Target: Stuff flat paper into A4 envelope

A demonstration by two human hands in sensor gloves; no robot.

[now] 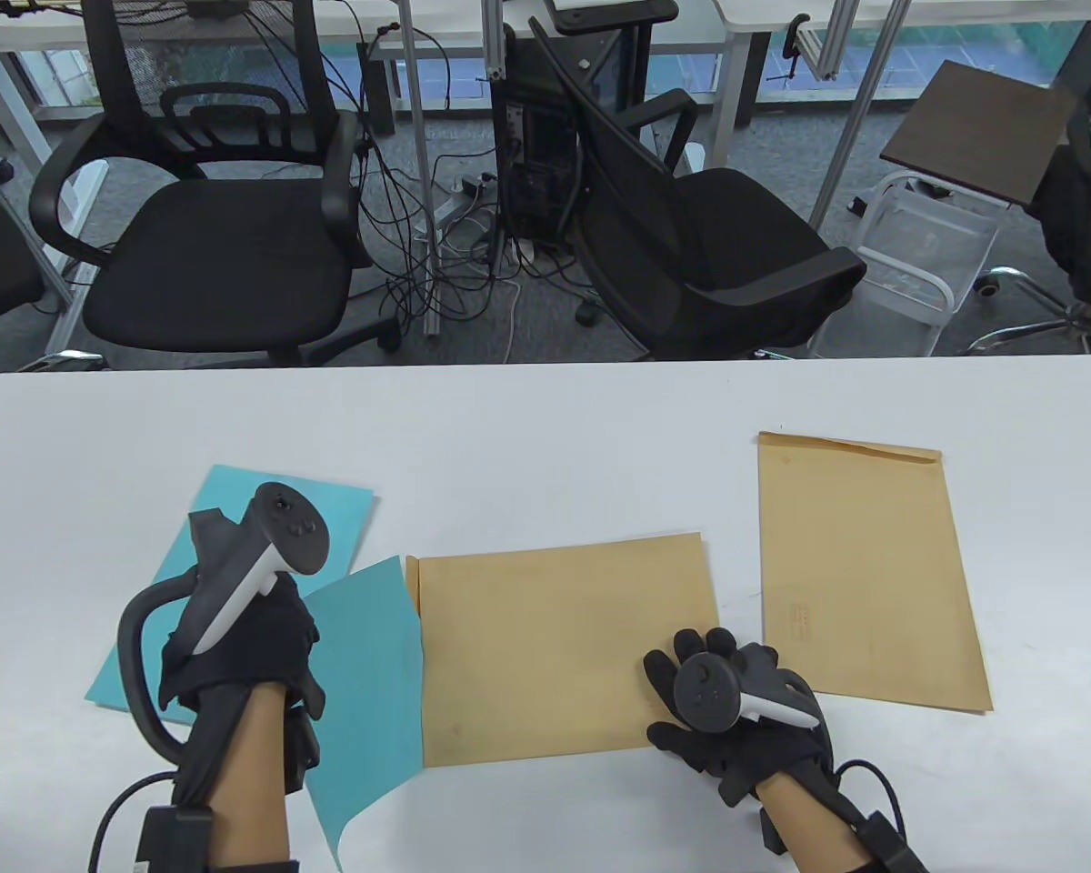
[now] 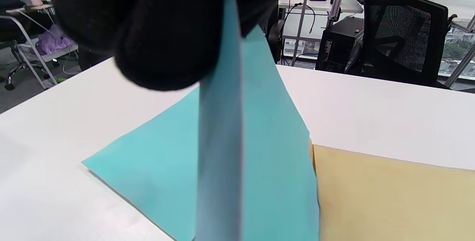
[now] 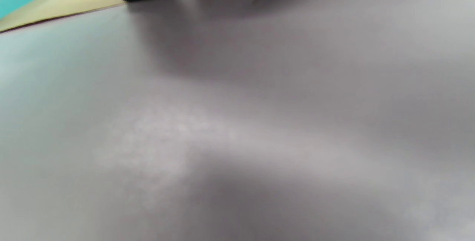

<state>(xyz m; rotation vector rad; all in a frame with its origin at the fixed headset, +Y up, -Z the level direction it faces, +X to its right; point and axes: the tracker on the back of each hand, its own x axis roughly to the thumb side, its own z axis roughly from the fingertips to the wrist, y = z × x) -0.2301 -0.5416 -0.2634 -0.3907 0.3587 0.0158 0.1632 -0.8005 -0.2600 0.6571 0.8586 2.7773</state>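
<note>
Writing: a faint reddish printed block shows on the far envelope [image 1: 868, 568], too small to read; no brand legible anywhere.
Envelopes: two, both tan; the near envelope [image 1: 568, 650] lies lengthwise on the table, its open end toward the left; the far one lies apart to its right.
Teal sheets: two; the flat sheet [image 1: 236, 582] lies on the table, the held sheet [image 1: 368, 668] has its right edge at the near envelope's mouth.
Left hand [image 1: 241, 650]: pinches the held sheet, lifting it off the table.
Right hand [image 1: 736, 709]: fingers spread flat, pressing the near envelope's bottom right corner.
Surface: white table [image 1: 545, 436].
Room: two black office chairs [image 1: 218, 236], tangled cables [image 1: 445, 255], a computer tower [image 1: 532, 164], grey carpet.
</note>
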